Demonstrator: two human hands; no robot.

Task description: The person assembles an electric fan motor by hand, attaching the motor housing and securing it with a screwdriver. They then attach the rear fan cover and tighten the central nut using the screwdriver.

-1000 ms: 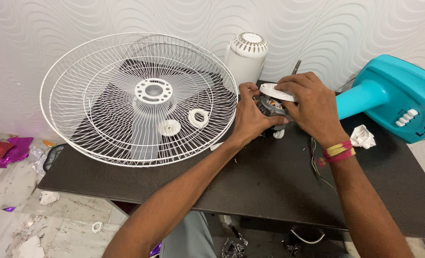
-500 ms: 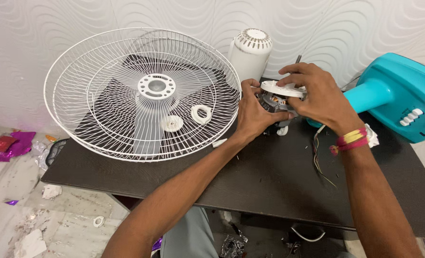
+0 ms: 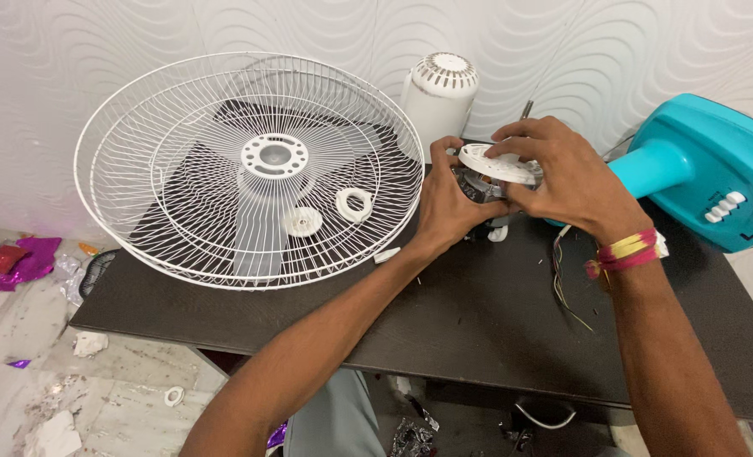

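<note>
Head view, the only one I have: my left hand (image 3: 448,207) is wrapped around the dark fan motor (image 3: 476,188) at the far middle of the dark table (image 3: 478,322), fingers closed on its body, while my right hand (image 3: 563,178) pinches the round white plastic cover (image 3: 499,163) sitting on top of that motor. I judge I am at the step of seating or turning this cover on the motor; the next move calls for a steady grip below and a small, level twist above. The cover lies nearly flat, its face up and tipped slightly toward me, with no long axis since it is round; the motor's axis seems roughly upright, though my hands hide most of it. Loose wires (image 3: 563,279) trail near my right wrist, the white grille (image 3: 182,211) lies left, the teal fan base (image 3: 706,169) right
</note>
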